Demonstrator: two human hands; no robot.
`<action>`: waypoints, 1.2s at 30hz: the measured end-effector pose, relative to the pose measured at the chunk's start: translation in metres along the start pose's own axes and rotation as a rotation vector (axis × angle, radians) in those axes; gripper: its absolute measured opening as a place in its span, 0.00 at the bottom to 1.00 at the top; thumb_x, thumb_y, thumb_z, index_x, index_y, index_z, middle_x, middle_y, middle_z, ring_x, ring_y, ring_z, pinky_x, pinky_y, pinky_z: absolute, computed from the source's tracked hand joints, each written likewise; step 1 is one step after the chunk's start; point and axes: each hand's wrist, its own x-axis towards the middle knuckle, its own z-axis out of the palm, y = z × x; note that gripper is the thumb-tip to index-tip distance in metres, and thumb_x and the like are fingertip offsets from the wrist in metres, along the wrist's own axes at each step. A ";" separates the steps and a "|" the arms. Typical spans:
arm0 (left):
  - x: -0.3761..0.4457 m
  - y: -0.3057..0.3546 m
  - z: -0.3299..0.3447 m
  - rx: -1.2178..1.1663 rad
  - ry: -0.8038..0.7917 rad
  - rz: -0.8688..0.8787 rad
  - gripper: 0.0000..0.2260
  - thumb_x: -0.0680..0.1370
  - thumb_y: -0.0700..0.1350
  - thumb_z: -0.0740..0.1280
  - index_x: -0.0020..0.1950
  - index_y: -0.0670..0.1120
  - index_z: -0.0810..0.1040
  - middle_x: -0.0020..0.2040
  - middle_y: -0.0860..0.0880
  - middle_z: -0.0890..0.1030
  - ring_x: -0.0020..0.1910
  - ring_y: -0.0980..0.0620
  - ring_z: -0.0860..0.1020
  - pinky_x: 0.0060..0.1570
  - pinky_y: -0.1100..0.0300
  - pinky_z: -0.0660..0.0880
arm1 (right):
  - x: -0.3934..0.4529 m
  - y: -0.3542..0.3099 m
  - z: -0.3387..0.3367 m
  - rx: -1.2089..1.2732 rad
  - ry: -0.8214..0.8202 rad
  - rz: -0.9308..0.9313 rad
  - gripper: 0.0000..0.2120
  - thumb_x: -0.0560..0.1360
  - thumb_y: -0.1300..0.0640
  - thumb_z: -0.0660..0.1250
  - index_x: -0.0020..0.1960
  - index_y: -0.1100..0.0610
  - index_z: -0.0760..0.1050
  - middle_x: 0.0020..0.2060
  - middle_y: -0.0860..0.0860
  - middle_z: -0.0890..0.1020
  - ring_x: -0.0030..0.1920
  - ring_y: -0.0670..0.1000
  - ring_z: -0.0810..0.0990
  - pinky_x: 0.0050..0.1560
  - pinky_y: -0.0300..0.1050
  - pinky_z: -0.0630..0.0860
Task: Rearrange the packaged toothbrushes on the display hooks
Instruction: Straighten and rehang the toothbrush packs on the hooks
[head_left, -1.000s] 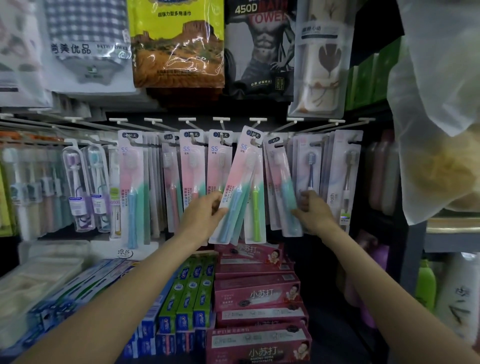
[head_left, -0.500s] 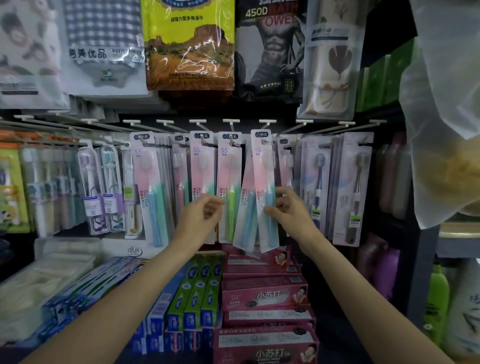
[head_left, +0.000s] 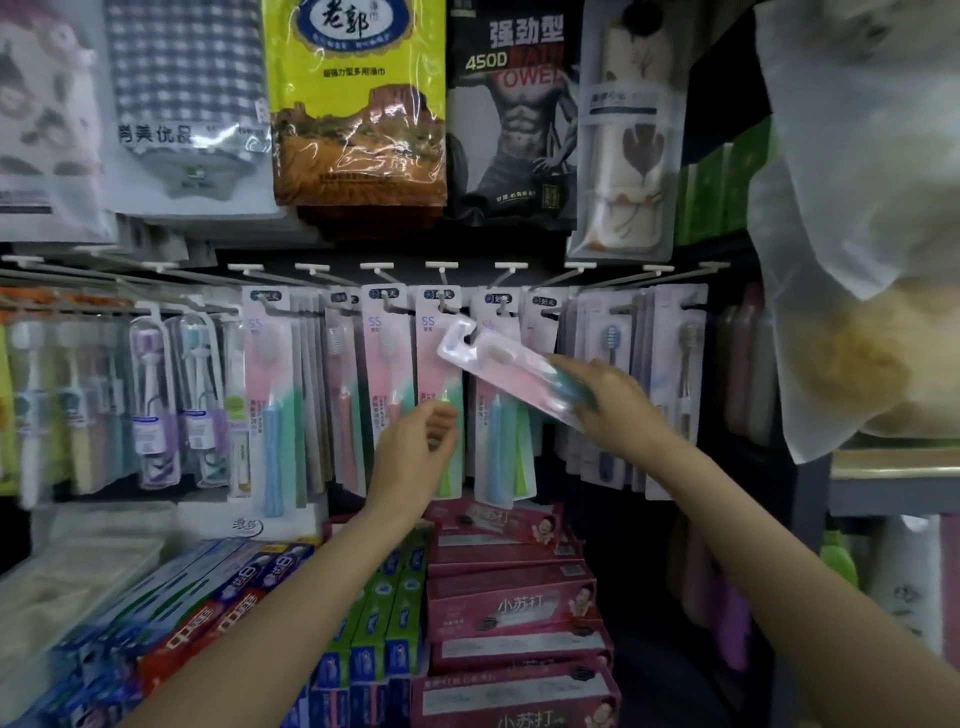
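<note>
A row of pink-and-white packaged toothbrushes (head_left: 387, 384) hangs from white display hooks (head_left: 441, 266) across the middle of the rack. My right hand (head_left: 608, 400) grips the lower end of one pink toothbrush pack (head_left: 493, 369), which is off its hook and tilted, its hang-hole end pointing up-left toward the hooks. My left hand (head_left: 415, 452) is raised in front of the hanging packs with fingers loosely curled, holding nothing; whether it touches the pack behind it is unclear.
Towel and cloth packs (head_left: 358, 104) hang above the hooks. Stacked toothpaste boxes, pink (head_left: 514, 608) and green (head_left: 384, 623), sit below. Other toothbrush packs (head_left: 156, 400) hang at left. A large translucent bag (head_left: 862, 218) hangs close at right.
My right hand has lifted one pink pack off its hook and tipped it sideways. My left hand let go of the pack it held a second ago and has stayed raised.
</note>
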 end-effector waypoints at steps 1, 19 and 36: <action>0.001 0.000 0.000 -0.003 0.001 -0.008 0.08 0.75 0.37 0.66 0.54 0.43 0.77 0.46 0.51 0.78 0.46 0.55 0.76 0.43 0.73 0.69 | -0.001 0.000 0.002 0.075 0.029 0.029 0.28 0.76 0.67 0.60 0.73 0.49 0.61 0.58 0.56 0.73 0.59 0.56 0.71 0.52 0.37 0.64; 0.018 0.018 0.039 0.128 -0.171 -0.214 0.12 0.76 0.48 0.67 0.50 0.44 0.67 0.42 0.48 0.71 0.40 0.51 0.71 0.40 0.57 0.70 | 0.004 0.021 0.029 0.314 0.133 0.331 0.30 0.76 0.70 0.56 0.74 0.52 0.57 0.65 0.58 0.69 0.63 0.59 0.70 0.56 0.46 0.70; 0.009 0.008 0.003 -0.114 -0.405 -0.166 0.09 0.76 0.44 0.67 0.36 0.46 0.74 0.37 0.52 0.77 0.44 0.55 0.76 0.49 0.60 0.71 | -0.016 -0.014 0.054 0.651 0.208 0.149 0.21 0.76 0.55 0.65 0.67 0.57 0.65 0.54 0.50 0.74 0.53 0.46 0.75 0.50 0.28 0.72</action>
